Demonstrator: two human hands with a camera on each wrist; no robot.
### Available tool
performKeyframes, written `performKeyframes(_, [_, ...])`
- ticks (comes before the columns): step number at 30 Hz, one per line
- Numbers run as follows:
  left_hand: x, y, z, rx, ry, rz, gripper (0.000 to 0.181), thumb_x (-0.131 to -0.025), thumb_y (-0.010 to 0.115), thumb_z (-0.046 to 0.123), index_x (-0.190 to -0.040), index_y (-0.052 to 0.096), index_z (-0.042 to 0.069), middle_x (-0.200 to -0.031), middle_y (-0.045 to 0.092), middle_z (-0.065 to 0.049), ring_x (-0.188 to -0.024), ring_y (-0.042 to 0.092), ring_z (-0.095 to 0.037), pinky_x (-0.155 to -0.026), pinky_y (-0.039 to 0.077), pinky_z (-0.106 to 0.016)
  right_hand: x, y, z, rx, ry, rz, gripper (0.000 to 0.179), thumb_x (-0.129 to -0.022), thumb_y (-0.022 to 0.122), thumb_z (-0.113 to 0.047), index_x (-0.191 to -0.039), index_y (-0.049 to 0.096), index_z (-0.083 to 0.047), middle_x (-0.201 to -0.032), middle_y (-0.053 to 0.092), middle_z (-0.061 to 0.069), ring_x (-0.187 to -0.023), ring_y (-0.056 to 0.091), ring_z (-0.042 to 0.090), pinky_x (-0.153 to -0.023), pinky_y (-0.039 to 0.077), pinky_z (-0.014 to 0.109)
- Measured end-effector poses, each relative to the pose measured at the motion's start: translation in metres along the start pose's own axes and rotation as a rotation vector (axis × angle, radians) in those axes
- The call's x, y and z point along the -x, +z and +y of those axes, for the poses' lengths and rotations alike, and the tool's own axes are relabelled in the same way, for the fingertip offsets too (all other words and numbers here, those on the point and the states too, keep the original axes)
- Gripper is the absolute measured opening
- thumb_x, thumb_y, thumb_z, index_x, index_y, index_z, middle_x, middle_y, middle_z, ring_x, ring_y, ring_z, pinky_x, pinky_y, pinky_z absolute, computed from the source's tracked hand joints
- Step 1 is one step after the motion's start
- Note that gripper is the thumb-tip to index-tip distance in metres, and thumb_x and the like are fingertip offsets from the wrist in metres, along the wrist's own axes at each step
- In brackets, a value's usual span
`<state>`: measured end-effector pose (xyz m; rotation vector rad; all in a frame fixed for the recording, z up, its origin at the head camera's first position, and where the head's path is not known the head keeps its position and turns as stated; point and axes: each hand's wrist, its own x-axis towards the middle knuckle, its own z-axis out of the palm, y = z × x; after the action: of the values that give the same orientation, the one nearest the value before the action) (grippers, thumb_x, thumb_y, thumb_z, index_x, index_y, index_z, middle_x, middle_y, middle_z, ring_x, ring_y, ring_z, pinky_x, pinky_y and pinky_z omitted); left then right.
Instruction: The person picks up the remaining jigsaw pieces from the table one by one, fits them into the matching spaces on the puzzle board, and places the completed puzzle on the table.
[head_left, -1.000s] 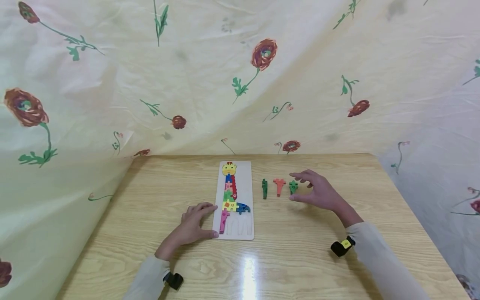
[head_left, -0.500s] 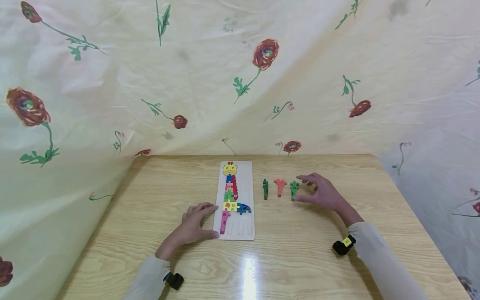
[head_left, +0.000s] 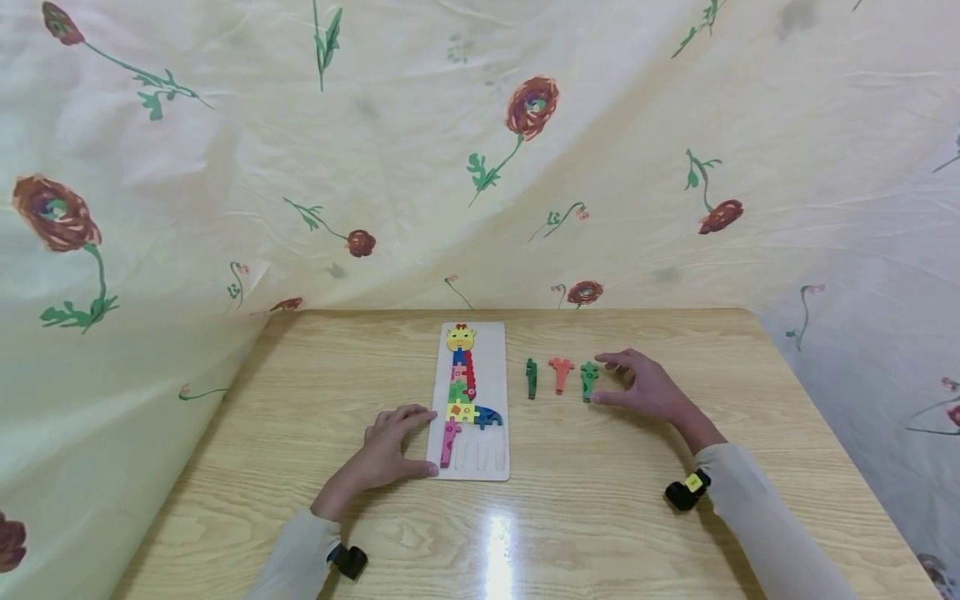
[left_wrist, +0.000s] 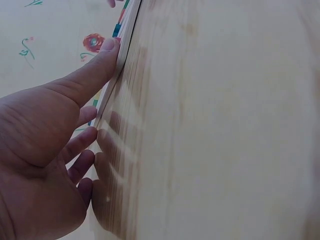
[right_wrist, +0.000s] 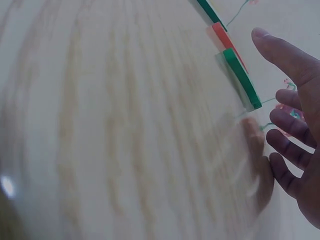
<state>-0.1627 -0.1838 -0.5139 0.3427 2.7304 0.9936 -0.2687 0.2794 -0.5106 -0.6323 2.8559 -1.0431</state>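
Note:
A white puzzle board (head_left: 491,367) bears a giraffe of coloured pieces, with a yellow head (head_left: 461,337) at its far end and a pink leg piece (head_left: 448,444) at lower left. My left hand (head_left: 384,448) rests at the board's left edge, thumb and index finger spread and touching it. To the board's right lie a dark green piece (head_left: 531,379), an orange-red piece (head_left: 560,376) and a green piece (head_left: 588,382) in a row. My right hand (head_left: 647,385) is just right of the green piece, fingers apart and holding nothing; the right wrist view shows a gap between them.
Everything lies on a wooden table (head_left: 600,517). A flowered cloth (head_left: 420,167) hangs behind its far edge and along both sides. Pale outlined leg slots (head_left: 480,454) show at the board's lower right.
My right hand has drawn slightly right, away from the green piece, which now shows whole. The left hand stays at the board. The view has shifted a little.

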Motion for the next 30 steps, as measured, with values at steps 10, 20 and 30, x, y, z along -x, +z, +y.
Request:
performKeyframes(10, [0.0,0.0,0.0,0.021,-0.005,-0.005,0.081,-0.076,0.09,0.041,-0.148,0.056,0.026,-0.156,0.044,-0.003,-0.138,0.03,-0.033,-0.109,0.023,-0.059,-0.005,0.004,0.004,0.033,0.021,-0.021,0.08,-0.078,0.086,-0.052,-0.139,0.061,-0.006,-0.114,0.06,0.009,-0.099,0.054,0.023,-0.084,0.046,0.042])
performKeyframes(20, [-0.001,0.0,0.001,0.02,-0.013,-0.01,0.081,-0.076,0.09,0.041,-0.148,0.055,0.027,-0.156,0.043,-0.003,-0.139,0.029,-0.034,-0.11,0.022,-0.06,-0.01,0.01,0.009,0.072,0.007,-0.016,0.085,-0.074,0.088,-0.055,-0.136,0.063,-0.002,-0.11,0.062,0.01,-0.094,0.053,0.022,-0.08,0.045,0.039])
performKeyframes(30, [-0.002,0.001,0.002,0.011,-0.022,0.005,0.08,-0.076,0.09,0.041,-0.147,0.056,0.027,-0.155,0.044,-0.003,-0.138,0.031,-0.033,-0.11,0.023,-0.06,-0.012,0.011,0.005,0.095,0.029,-0.002,0.085,-0.073,0.089,-0.053,-0.134,0.065,0.0,-0.11,0.061,0.012,-0.091,0.051,0.023,-0.076,0.043,0.036])
